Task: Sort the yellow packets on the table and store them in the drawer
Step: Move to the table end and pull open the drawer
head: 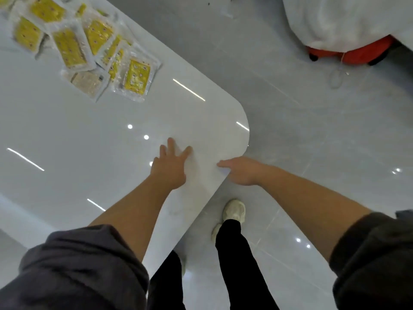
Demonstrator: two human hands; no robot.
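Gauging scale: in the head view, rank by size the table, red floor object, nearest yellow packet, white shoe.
1. table
2. red floor object and nearest yellow packet: too alike to rank
3. white shoe, partly hidden

The packets [69, 49] are yellow with small dark dots, sealed in clear, white-edged wrap; one [88, 82] is pale beige. The surface [67, 139] is glossy white, the floor [312, 121] grey tile. Sleeves [78, 265] dark grey, trousers [241, 265] black, shoe [234, 211] cream.
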